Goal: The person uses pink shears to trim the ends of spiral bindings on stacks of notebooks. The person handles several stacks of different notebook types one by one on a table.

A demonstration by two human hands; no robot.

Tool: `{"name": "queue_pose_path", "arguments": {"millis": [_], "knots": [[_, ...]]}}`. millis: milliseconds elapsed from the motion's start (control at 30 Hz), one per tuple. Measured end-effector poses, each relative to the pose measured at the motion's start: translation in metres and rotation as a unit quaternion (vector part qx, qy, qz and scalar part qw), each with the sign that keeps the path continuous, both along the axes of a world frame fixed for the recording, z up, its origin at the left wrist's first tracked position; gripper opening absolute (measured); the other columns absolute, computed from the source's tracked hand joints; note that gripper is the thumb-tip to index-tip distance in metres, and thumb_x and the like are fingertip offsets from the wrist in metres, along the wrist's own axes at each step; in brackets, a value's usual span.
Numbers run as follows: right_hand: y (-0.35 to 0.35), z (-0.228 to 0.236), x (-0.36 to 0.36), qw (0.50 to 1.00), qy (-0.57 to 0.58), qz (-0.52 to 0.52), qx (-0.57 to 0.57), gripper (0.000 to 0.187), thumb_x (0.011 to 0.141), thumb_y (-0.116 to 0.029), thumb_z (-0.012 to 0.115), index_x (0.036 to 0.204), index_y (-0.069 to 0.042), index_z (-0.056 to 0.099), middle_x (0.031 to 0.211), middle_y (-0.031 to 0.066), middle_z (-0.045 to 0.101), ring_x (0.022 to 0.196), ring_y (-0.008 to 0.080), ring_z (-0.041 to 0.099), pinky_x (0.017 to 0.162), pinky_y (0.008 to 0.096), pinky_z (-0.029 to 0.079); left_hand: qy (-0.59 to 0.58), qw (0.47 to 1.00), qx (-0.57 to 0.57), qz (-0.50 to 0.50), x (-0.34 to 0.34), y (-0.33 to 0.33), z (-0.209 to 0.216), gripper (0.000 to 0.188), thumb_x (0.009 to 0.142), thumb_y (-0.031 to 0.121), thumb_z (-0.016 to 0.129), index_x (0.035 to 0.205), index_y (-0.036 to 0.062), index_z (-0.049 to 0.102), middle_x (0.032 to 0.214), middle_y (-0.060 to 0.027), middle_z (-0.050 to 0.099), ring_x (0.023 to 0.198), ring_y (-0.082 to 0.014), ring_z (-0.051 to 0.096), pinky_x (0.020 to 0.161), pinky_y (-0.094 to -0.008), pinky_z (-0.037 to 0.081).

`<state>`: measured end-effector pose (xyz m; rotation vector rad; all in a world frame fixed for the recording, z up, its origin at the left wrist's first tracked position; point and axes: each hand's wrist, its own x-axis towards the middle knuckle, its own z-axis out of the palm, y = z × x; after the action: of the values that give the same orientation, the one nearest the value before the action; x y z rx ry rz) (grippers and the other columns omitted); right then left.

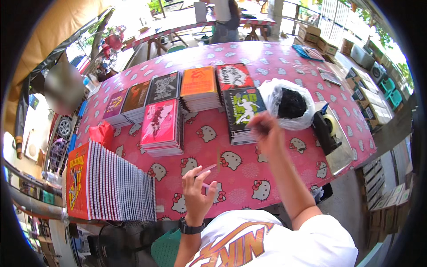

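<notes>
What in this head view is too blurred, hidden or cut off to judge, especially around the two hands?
- Right hand: motion-blurred over the green-covered notebook stack; whether it grips anything is unclear.
- Left hand: a thin pink item at the fingers, too small to identify.
- White plastic bag: dark contents, kind unclear.
- Tape dispenser: fisheye bends it near the table edge.
- Row of upright notebooks: only the spines and one cover show.
</notes>
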<state>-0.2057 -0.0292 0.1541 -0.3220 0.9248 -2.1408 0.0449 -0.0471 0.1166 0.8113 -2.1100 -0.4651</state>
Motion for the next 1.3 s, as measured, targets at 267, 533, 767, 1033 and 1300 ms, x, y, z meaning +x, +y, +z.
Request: {"name": "queue_pose_path", "arguments": {"millis": [267,533,767,1033,1300], "knots": [[0.026,-0.043,-0.297,0.652,0.521,-0.38,0.399,0.041,0.095,-0.029,0.041,0.117,0.003,0.055,0.112,0.0218,0.059,0.106,0.0329,0.056,0.09,0.0327,0.042,-0.005,0.996,0.088,0.017,0.038,0.004,-0.027,0.019,0.078,0.011,0.065,0.095,0.0026,0.064,0.107,-0.0127,0.057,0.101,-0.025,0.053,0.084,-0.0347,0.045],[0.021,0.009,-0.074,0.872,0.444,0.148,0.146,0.029,0.086,-0.028,0.057,0.085,0.0,0.066,0.08,0.0075,0.065,0.074,0.0133,0.06,0.068,0.027,0.046,0.046,0.95,0.181,0.25,0.152,0.039,-0.066,0.014,0.086,0.011,0.059,0.091,-0.0011,0.064,0.082,-0.0075,0.064,0.074,-0.0152,0.06,0.066,-0.0275,0.047],[-0.026,-0.121,0.109,0.47,0.814,0.287,0.186,0.083,0.065,-0.044,0.074,0.132,-0.009,0.04,0.142,0.0177,0.03,0.131,0.0379,0.026,0.103,0.0538,0.028,0.15,0.911,0.15,0.354,0.185,0.037,-0.054,0.013,0.085,0.01,0.061,0.093,0.0007,0.065,0.082,-0.0078,0.065,0.071,-0.0145,0.061,0.066,-0.0267,0.049],[-0.027,-0.132,0.102,0.442,0.819,0.296,0.214,0.072,0.057,-0.025,0.078,0.118,-0.001,0.049,0.114,0.0159,0.047,0.107,0.0354,0.044,0.092,0.0422,0.041,0.234,0.874,0.104,0.413,0.265,0.067,-0.014,0.024,0.088,0.015,0.06,0.107,0.0014,0.059,0.099,-0.0068,0.06,0.08,-0.0124,0.056,0.068,-0.0235,0.045],[-0.052,-0.043,0.187,0.744,0.343,0.572,0.035,0.047,0.083,-0.014,0.055,0.127,-0.003,0.04,0.102,0.0104,0.048,0.097,0.0174,0.048,0.084,0.0301,0.04,-0.148,0.897,-0.175,0.378,0.245,0.007,0.12,0.063,0.073,0.025,0.073,0.126,0.0032,0.046,0.134,-0.0143,0.042,0.125,-0.0309,0.037,0.104,-0.0436,0.027]]}}
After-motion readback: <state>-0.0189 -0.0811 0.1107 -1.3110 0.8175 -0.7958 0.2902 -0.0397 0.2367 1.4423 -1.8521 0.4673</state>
